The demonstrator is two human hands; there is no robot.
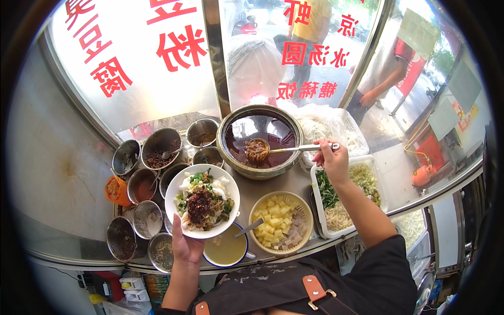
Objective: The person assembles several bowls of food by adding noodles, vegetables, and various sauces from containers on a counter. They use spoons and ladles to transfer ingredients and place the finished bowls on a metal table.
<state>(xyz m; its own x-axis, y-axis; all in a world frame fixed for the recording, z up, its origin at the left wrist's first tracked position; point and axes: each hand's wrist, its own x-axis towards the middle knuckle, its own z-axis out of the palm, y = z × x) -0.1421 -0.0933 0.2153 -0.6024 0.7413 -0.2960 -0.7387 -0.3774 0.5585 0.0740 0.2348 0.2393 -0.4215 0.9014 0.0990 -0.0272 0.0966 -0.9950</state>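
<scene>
My left hand point(186, 243) holds a white bowl point(234, 188) by its near edge. White pieces of food, chopped greens, pickled vegetables and a dark red chili topping point(200, 204) fill it. The handle of a metal ladle point(309, 147) is gripped in my right hand point(330, 160). The ladle's head is over a large round pot point(238, 168) of dark brown liquid, heaped with brown shredded food point(256, 151). Whether the ladle's underside touches the liquid, I cannot tell.
Several metal seasoning pots point(146, 185) stand at left by an orange container point(117, 191). Nearer are an enamel mug point(224, 252) with pale liquid and a basket point(262, 249) of yellow and pale cubes. At right are a compartmented white tray point(351, 232), bagged noodles point(315, 126) and glass panes bearing writing.
</scene>
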